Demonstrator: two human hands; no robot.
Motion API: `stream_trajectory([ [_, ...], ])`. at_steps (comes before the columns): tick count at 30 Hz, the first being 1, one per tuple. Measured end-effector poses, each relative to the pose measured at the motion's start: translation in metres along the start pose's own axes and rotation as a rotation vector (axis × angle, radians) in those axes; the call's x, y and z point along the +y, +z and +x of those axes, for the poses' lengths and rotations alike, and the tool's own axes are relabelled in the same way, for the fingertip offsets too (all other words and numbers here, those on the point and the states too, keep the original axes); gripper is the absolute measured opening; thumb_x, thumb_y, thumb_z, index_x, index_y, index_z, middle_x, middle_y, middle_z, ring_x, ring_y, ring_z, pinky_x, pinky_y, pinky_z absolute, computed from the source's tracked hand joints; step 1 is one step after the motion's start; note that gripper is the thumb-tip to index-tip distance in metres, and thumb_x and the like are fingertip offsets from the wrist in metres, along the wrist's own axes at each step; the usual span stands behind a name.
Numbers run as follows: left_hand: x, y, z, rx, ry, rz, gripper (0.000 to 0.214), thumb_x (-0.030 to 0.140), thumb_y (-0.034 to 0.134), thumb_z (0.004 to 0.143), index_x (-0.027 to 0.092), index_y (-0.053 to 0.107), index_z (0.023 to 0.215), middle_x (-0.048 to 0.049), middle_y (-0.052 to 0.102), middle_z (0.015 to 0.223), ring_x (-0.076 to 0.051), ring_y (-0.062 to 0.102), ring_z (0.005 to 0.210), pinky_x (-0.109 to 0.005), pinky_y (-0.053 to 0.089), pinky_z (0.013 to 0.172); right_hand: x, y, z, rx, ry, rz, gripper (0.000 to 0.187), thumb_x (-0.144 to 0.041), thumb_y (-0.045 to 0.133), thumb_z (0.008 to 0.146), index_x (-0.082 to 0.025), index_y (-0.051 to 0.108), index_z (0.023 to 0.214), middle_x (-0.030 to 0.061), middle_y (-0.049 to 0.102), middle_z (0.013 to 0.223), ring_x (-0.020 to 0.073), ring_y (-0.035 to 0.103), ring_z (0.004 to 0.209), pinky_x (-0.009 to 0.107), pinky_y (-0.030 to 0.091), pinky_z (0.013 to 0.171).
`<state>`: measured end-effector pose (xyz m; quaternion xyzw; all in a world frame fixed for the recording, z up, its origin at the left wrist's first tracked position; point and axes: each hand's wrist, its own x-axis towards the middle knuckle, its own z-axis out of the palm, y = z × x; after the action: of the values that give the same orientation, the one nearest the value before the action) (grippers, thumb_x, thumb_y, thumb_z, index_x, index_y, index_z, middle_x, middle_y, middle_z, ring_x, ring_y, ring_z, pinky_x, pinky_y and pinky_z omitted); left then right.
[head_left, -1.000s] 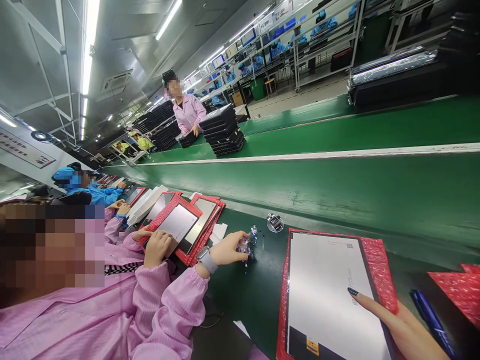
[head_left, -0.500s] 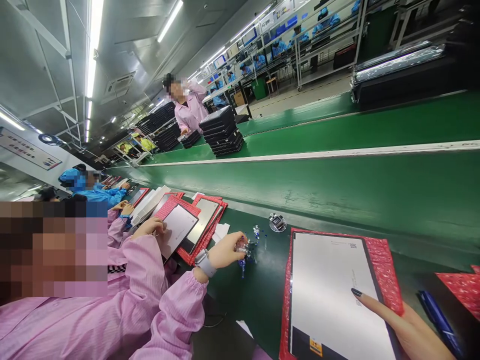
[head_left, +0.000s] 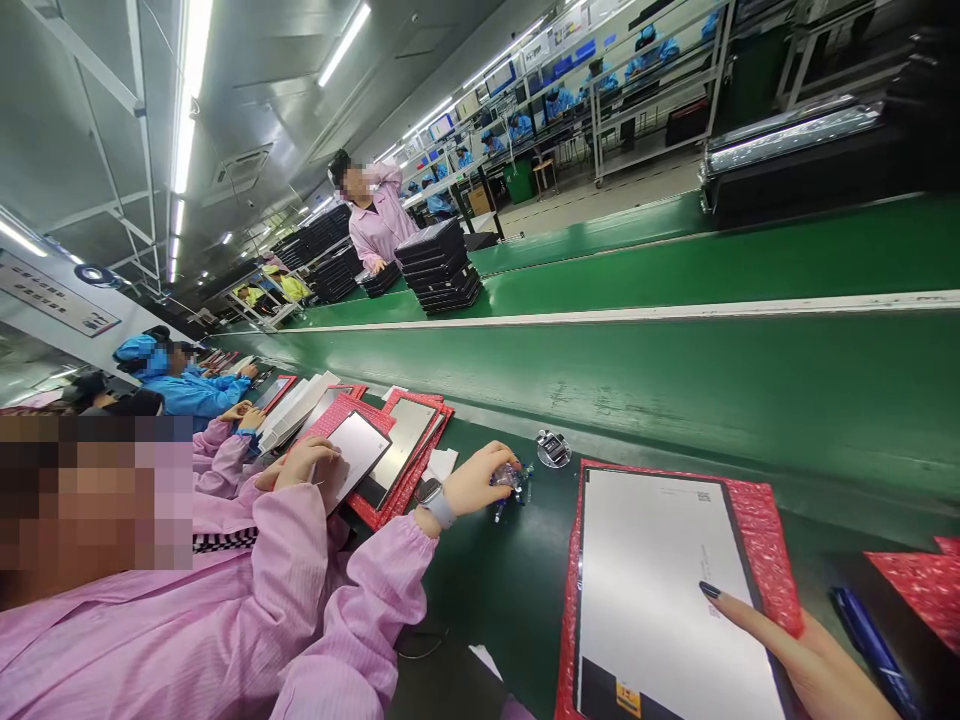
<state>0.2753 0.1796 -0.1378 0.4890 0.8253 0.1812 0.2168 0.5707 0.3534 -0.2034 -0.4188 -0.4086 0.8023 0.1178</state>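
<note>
One outstretched finger (head_left: 750, 625) of your right hand (head_left: 832, 680) rests on the white display panel (head_left: 652, 590) at lower right, bedded on red foam backing (head_left: 769, 545) for protection; your other fingers can't be made out.

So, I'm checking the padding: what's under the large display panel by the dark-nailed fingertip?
Past the edges of the display panel, a red textured sheet shows, lying on the green workbench. The panel covers the sheet's middle, so that part can't be seen.
</note>
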Motion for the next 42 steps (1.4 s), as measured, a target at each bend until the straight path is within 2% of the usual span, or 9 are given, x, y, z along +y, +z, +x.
stream_trajectory([
  [5, -0.004, 0.007, 0.012, -0.001, 0.005, 0.124, 0.053, 0.006, 0.062, 0.076, 0.015, 0.054, 0.127, -0.01, 0.047, 0.135, -0.025, 0.043, 0.125, -0.038, 0.034, 0.113, -0.009, 0.009, -0.002, 0.046, 0.051, 0.106, 0.078, -0.049, 0.083, 0.068, -0.011, 0.058, 0.132, 0.0137, 0.064, 0.101, 0.0444, 0.059, 0.096, 0.042, 0.061, 0.075],
  [11, -0.002, 0.005, 0.013, -0.026, 0.013, 0.197, 0.043, 0.005, 0.061, 0.078, 0.015, 0.056, 0.12, -0.0078, 0.054, 0.125, -0.023, 0.049, 0.116, -0.035, 0.04, 0.107, 0.01, -0.013, 0.007, -0.064, 0.317, 0.293, 0.12, -0.043, 0.104, 0.047, -0.022, 0.041, 0.146, 0.0098, 0.052, 0.13, 0.0407, 0.045, 0.119, 0.029, 0.061, 0.071],
  [17, -0.006, 0.004, 0.016, -0.053, 0.0, 0.22, 0.033, 0.006, 0.061, 0.08, 0.015, 0.058, 0.111, -0.0062, 0.059, 0.113, -0.023, 0.051, 0.109, -0.034, 0.043, 0.099, 0.01, -0.015, 0.007, -0.097, 0.171, 0.211, 0.105, -0.045, 0.099, 0.06, -0.019, 0.043, 0.145, 0.0068, 0.05, 0.132, 0.0304, 0.043, 0.124, 0.013, 0.054, 0.079],
  [23, -0.011, 0.007, 0.02, -0.082, -0.031, 0.222, 0.027, 0.008, 0.066, 0.079, 0.012, 0.059, 0.105, -0.0076, 0.059, 0.107, -0.022, 0.054, 0.102, -0.032, 0.045, 0.093, 0.016, -0.02, 0.013, -0.113, 0.279, 0.27, 0.111, -0.045, 0.104, 0.052, -0.026, 0.044, 0.143, 0.0073, 0.05, 0.133, 0.0366, 0.043, 0.123, 0.028, 0.059, 0.082],
  [26, -0.012, 0.004, 0.019, -0.08, -0.026, 0.238, 0.014, 0.009, 0.064, 0.081, 0.015, 0.061, 0.093, -0.0059, 0.058, 0.101, -0.022, 0.053, 0.099, -0.031, 0.044, 0.09, 0.014, -0.016, 0.014, -0.068, 0.327, 0.342, 0.117, -0.04, 0.106, 0.041, -0.028, 0.046, 0.141, 0.0086, 0.051, 0.131, 0.0424, 0.046, 0.118, 0.037, 0.062, 0.071],
  [31, -0.015, -0.001, 0.021, -0.027, -0.025, 0.237, 0.009, 0.007, 0.056, 0.082, 0.015, 0.059, 0.085, -0.0046, 0.056, 0.096, -0.019, 0.053, 0.094, -0.029, 0.044, 0.087, 0.001, -0.005, 0.005, -0.003, 0.362, 0.366, 0.137, -0.034, 0.107, 0.025, -0.022, 0.042, 0.145, 0.0126, 0.055, 0.124, 0.0472, 0.051, 0.109, 0.039, 0.063, 0.059],
  [34, -0.015, 0.0, 0.022, 0.041, -0.049, 0.229, 0.012, 0.005, 0.051, 0.081, 0.014, 0.057, 0.085, -0.0057, 0.055, 0.097, -0.019, 0.054, 0.092, -0.029, 0.044, 0.085, -0.002, 0.0, 0.002, -0.012, 0.278, 0.308, 0.125, -0.039, 0.103, 0.035, -0.017, 0.045, 0.143, 0.0146, 0.058, 0.118, 0.0462, 0.054, 0.104, 0.038, 0.062, 0.061],
  [38, -0.014, 0.001, 0.02, 0.06, -0.037, 0.23, 0.024, 0.006, 0.053, 0.079, 0.015, 0.057, 0.101, -0.0075, 0.056, 0.106, -0.023, 0.052, 0.101, -0.035, 0.043, 0.093, -0.011, 0.01, 0.001, 0.008, 0.02, 0.13, 0.085, -0.051, 0.085, 0.063, -0.014, 0.057, 0.134, 0.0147, 0.064, 0.102, 0.0438, 0.061, 0.092, 0.042, 0.06, 0.066],
  [42, -0.015, 0.0, 0.019, -0.007, 0.005, 0.219, 0.043, 0.009, 0.063, 0.075, 0.016, 0.056, 0.117, -0.0082, 0.056, 0.118, -0.025, 0.049, 0.11, -0.038, 0.041, 0.1, -0.025, 0.02, -0.002, 0.037, -0.065, 0.05, 0.074, -0.054, 0.08, 0.066, -0.013, 0.063, 0.126, 0.0136, 0.066, 0.089, 0.0424, 0.063, 0.085, 0.043, 0.06, 0.069],
])
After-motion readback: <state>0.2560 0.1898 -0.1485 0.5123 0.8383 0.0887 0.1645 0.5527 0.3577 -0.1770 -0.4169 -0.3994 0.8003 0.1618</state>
